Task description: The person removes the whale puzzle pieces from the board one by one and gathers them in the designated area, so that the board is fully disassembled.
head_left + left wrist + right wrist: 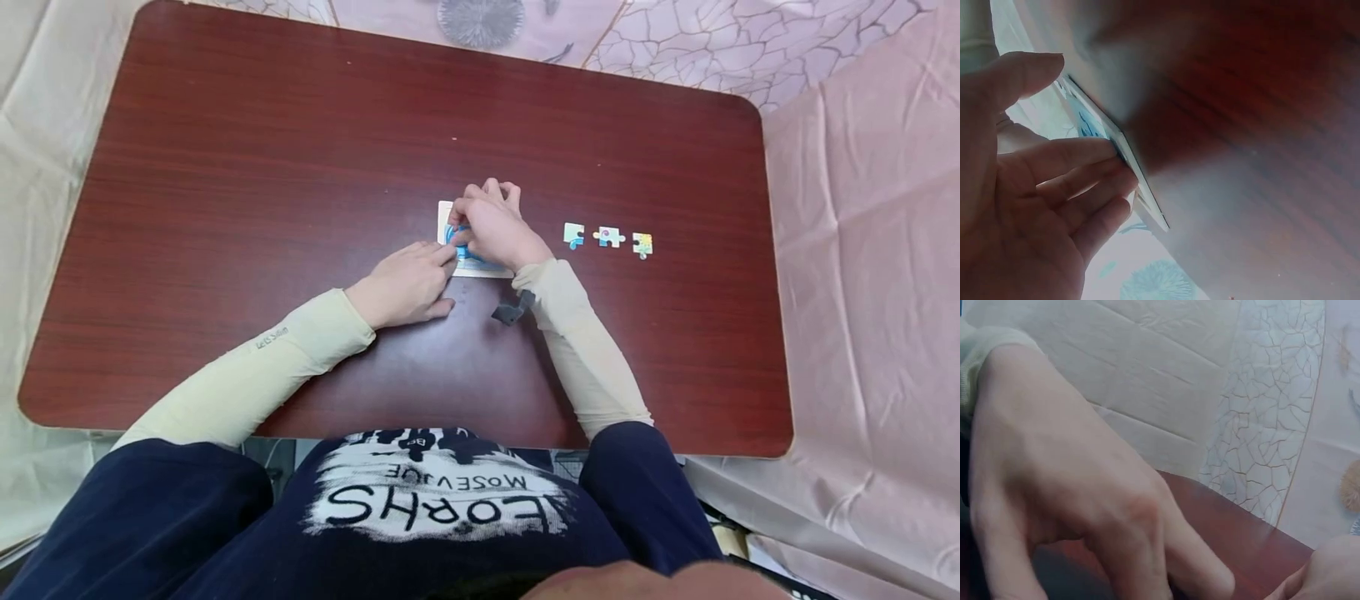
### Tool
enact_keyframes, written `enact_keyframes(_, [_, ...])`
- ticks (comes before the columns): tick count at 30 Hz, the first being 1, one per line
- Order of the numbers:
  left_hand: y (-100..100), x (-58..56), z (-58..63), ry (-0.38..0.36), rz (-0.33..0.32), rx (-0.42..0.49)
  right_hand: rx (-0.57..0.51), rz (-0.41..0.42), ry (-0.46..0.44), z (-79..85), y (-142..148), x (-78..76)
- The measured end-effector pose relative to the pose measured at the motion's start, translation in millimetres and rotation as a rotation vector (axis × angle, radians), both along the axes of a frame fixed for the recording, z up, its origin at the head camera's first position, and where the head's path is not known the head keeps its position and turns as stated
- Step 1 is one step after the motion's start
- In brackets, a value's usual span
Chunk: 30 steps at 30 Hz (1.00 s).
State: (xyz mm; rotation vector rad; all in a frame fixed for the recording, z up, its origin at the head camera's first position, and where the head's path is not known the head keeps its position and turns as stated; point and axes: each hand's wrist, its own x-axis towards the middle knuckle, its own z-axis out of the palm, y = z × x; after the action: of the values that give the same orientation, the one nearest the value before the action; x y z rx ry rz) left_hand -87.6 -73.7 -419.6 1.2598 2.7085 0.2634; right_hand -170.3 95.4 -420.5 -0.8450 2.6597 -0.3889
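A small light-framed jigsaw puzzle board (pixel 446 210) with a blue picture lies flat on the table, partly covered by both hands. My left hand (pixel 408 283) rests at its left side, fingertips on the board's edge. In the left wrist view those fingers (pixel 1072 156) are extended against the board (pixel 1141 178), the thumb apart. Over the board is my right hand (pixel 493 223), its fingers bent down with thumb and index finger close together at the blue part. Whether a piece is between them is hidden. The right wrist view shows only the back of this hand (pixel 1085 487).
To the right lie three loose jigsaw pieces in a row: a left one (pixel 573 233), a middle one (pixel 610 237) and a right one (pixel 642 243). A dark strap (pixel 512 310) hangs from the right wrist. The brown table (pixel 285 150) has pale cloth around it.
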Motion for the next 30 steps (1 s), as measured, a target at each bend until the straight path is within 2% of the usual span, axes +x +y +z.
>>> enact_keyframes(4, [1, -0.1, 0.5, -0.006, 0.001, -0.001, 0.005, 0.000, 0.030, -0.9, -1, 1.2])
enact_keyframes(9, [0, 0.6, 1.1, -0.004, 0.005, -0.011, -0.013, 0.009, 0.013, 0.4, -3, 6.1])
enact_keyframes(17, [0, 1.0, -1.6, 0.038, 0.003, 0.019, 0.008, -0.011, 0.073, 8.9, -10, 14.1])
enact_keyframes(24, [-1, 0.6, -2.4, 0.038, -0.002, 0.032, -0.001, -0.036, 0.036, 8.0, -10, 12.3])
enact_keyframes(30, [-1, 0.4, -4.6, 0.032, -0.002, 0.032, -0.068, -0.046, -0.035, 3.7, -6, 6.0])
